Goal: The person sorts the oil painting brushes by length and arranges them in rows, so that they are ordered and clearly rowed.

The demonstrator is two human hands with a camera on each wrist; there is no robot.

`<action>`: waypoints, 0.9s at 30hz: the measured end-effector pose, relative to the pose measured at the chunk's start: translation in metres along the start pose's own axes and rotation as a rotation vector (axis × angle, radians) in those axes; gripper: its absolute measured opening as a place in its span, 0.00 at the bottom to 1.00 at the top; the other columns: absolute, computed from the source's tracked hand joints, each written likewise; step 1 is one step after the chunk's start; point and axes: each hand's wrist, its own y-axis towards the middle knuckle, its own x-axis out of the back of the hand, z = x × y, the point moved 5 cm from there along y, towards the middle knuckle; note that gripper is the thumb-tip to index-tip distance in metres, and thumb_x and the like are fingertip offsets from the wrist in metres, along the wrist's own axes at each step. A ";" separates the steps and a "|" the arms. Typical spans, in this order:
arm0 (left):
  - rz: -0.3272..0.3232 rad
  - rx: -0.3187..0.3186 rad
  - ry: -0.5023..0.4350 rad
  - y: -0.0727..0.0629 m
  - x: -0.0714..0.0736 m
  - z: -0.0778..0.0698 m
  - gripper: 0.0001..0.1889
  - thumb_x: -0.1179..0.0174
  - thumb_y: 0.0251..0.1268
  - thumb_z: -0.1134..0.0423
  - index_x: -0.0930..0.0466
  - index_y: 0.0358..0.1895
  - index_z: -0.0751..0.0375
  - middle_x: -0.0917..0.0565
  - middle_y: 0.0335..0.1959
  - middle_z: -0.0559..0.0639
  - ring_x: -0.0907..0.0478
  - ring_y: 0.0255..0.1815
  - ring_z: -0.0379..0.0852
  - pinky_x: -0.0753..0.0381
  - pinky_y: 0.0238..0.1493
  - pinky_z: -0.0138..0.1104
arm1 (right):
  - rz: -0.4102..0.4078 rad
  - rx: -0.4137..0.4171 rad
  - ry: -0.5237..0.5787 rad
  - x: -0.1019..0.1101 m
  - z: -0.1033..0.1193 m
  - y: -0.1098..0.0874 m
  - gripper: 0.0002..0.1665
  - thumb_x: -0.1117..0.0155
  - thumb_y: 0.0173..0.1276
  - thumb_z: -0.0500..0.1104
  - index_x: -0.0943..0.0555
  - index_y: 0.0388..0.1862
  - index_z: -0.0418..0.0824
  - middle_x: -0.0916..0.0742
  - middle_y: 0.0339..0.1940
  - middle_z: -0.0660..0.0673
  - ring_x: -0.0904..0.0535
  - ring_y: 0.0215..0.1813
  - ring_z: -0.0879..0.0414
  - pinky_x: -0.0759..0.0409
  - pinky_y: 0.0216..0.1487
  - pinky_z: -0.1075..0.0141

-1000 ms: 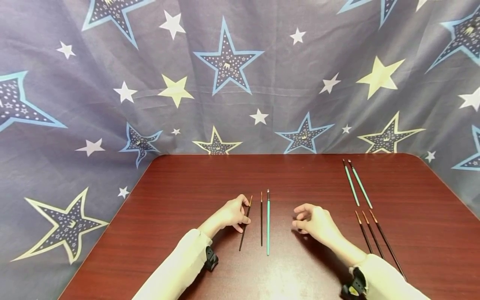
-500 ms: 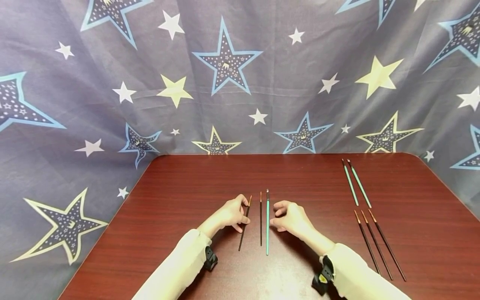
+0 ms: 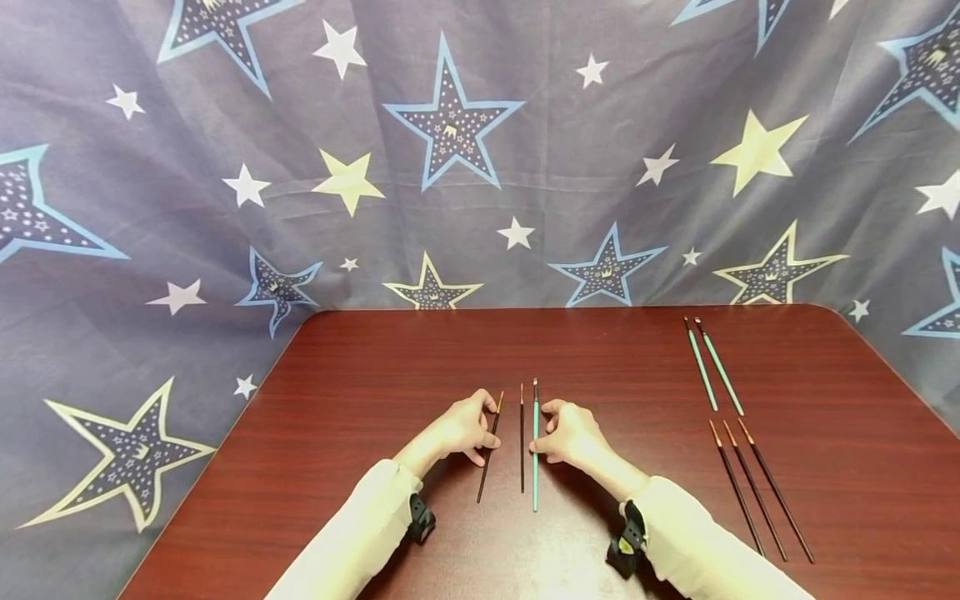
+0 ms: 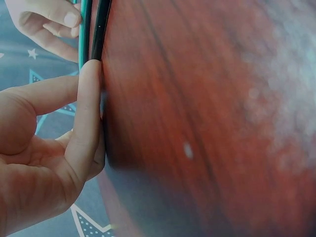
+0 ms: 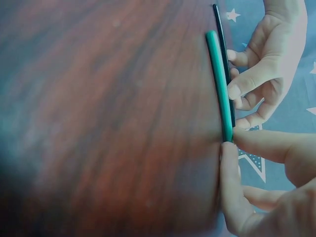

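In the head view, my left hand [image 3: 463, 426] rests at a thin dark-handled paintbrush [image 3: 483, 479], thumb and fingers pinching it along its upper half. To its right lies a second dark paintbrush [image 3: 522, 450], between my two hands and untouched. My right hand [image 3: 576, 433] is at a teal-handled paintbrush [image 3: 536, 487], its thumb laid over the handle and a finger near the upper end. The right wrist view has the teal handle [image 5: 220, 84] between thumb and finger. In the left wrist view, a fingertip meets the dark handle [image 4: 101, 29].
On the right of the reddish-brown table [image 3: 600, 350], two teal paintbrushes [image 3: 712, 367] lie farther back. Three dark paintbrushes [image 3: 753, 487] lie nearer, beside my right sleeve [image 3: 697, 533]. A star-patterned cloth [image 3: 480, 217] hangs behind the table.
My right hand has moved left across the table to the teal paintbrush and taken it between thumb and finger. The left hand stays at its dark paintbrush.
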 end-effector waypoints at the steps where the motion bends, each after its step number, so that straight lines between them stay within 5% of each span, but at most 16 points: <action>1: 0.002 -0.002 -0.002 0.000 0.000 0.000 0.23 0.37 0.49 0.78 0.37 0.47 0.66 0.33 0.27 0.56 0.27 0.15 0.45 0.15 0.17 0.37 | -0.002 0.001 -0.007 0.000 0.000 0.000 0.36 0.27 0.42 0.31 0.28 0.54 0.30 0.22 0.31 0.41 0.19 0.19 0.56 0.16 0.20 0.69; 17: 0.001 0.004 -0.017 0.002 0.000 0.005 0.23 0.37 0.49 0.78 0.37 0.48 0.65 0.33 0.27 0.55 0.29 0.18 0.45 0.15 0.18 0.37 | -0.008 -0.021 -0.008 0.000 0.004 -0.001 0.34 0.35 0.40 0.24 0.28 0.52 0.28 0.23 0.26 0.43 0.19 0.19 0.55 0.15 0.20 0.68; 27: -0.005 0.002 -0.019 0.000 -0.001 0.004 0.24 0.37 0.49 0.77 0.36 0.49 0.64 0.32 0.28 0.55 0.28 0.18 0.45 0.15 0.18 0.37 | 0.003 -0.104 0.016 0.003 0.004 -0.001 0.36 0.36 0.43 0.26 0.32 0.56 0.30 0.21 0.26 0.42 0.19 0.20 0.54 0.15 0.22 0.67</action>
